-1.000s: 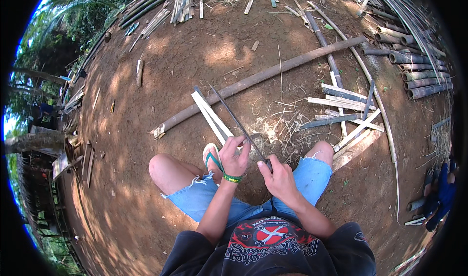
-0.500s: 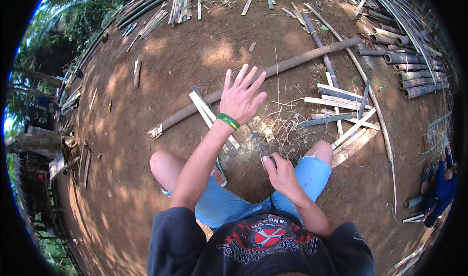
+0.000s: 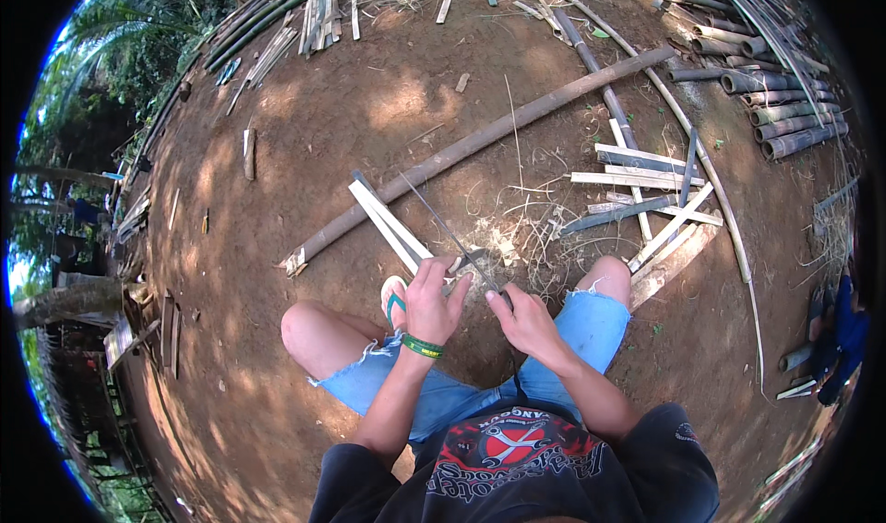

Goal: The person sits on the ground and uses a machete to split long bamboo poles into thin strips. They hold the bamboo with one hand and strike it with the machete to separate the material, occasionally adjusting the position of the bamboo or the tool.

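Note:
My left hand (image 3: 432, 306) is closed around the near end of the bamboo strips (image 3: 386, 216), its fingers and thumb covering that end. The strips are pale with a dark side, and their far end rests across a long brown bamboo pole (image 3: 452, 158). In my right hand (image 3: 531, 324) is the dark handle of a long knife (image 3: 450, 234). Its thin blade slants up and left over the ground, past the left fingertips. A short dark piece (image 3: 472, 258) lies by the blade; its full shape is partly hidden.
Pale shavings (image 3: 503, 246) and curled fibres cover the soil before me. A heap of split bamboo (image 3: 646, 186) lies to the right, beside a long thin pole (image 3: 706, 154). Cut bamboo tubes (image 3: 784, 112) are stacked far right. My sandalled foot (image 3: 394, 300) is near the left hand.
My left hand has come down from its raised, spread position above the pole and closed at the strips' near end. The right hand still grips the knife, whose blade now shows more fully.

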{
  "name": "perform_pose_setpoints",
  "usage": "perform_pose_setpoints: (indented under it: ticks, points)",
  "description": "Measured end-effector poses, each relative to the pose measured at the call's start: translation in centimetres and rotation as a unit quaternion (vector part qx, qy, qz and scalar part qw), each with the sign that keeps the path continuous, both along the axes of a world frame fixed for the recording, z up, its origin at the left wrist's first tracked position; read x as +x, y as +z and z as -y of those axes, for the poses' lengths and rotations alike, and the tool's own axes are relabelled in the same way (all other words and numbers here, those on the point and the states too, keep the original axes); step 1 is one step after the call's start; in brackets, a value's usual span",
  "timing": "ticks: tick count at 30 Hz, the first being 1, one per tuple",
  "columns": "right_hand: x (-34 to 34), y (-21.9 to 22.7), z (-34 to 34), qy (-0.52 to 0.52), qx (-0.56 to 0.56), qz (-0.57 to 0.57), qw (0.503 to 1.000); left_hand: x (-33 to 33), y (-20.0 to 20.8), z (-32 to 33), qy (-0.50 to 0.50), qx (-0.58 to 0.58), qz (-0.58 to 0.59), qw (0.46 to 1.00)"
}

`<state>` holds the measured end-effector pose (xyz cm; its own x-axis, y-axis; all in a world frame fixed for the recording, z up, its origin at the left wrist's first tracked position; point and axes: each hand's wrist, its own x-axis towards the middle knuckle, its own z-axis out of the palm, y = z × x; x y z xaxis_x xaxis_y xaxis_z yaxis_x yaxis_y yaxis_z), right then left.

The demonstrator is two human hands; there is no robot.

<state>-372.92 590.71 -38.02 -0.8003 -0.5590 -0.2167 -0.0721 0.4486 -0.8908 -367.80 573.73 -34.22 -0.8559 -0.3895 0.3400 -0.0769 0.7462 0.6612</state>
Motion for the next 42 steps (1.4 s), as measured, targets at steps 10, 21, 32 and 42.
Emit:
perform_pose_setpoints:
  ticks: [10, 21, 32, 42]
  points:
    - [-2.6, -22.0, 0.0, -0.066, 0.158, 0.021, 0.985, -0.6, -1.0, 1.6, 0.046, -0.032, -0.04, 0.998]
    - [1.0, -24.8, -1.6, -0.08, 0.255, 0.098, 0.959, -0.1, -1.7, 4.4, 0.137, -0.033, -0.073, 0.987]
    - [3.9, -12.0, 1.8, -0.059, -0.05, 0.103, 0.992, 1.0, -2.2, 4.3, 0.116, 0.148, -0.012, 0.982]
    - [3.9, -3.0, 0.9, -0.066, -0.109, 0.152, 0.98, 1.7, -1.7, 3.0, 0.076, 0.446, -0.018, 0.892]
